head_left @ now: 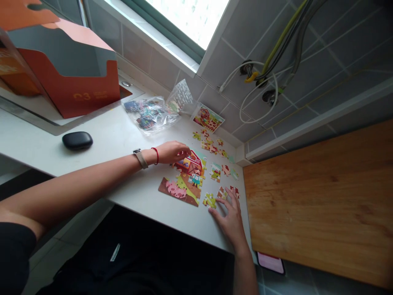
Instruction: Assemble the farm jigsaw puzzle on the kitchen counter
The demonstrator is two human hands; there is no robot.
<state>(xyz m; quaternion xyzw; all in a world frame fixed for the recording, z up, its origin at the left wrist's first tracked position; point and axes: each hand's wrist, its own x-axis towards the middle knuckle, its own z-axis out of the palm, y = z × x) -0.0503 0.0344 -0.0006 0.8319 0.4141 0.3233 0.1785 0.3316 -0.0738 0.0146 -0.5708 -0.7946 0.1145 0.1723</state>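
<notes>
A partly joined jigsaw puzzle with a red barn, a farmer and a pink pig lies flat on the white counter. My left hand, with a watch and a red cord at the wrist, bends over its upper left edge. Those fingers are curled together, and what they hold, if anything, is hidden. To the right, my right hand has its fingers spread beside a green puzzle piece. Its fingertips reach a brown and white piece. More loose puzzle pieces lie beyond it.
A picture card leans against the tiled wall. Clear bags of pieces lie left of it. Further left are a black rounded case and an orange box. A wooden board borders the right, with a phone below.
</notes>
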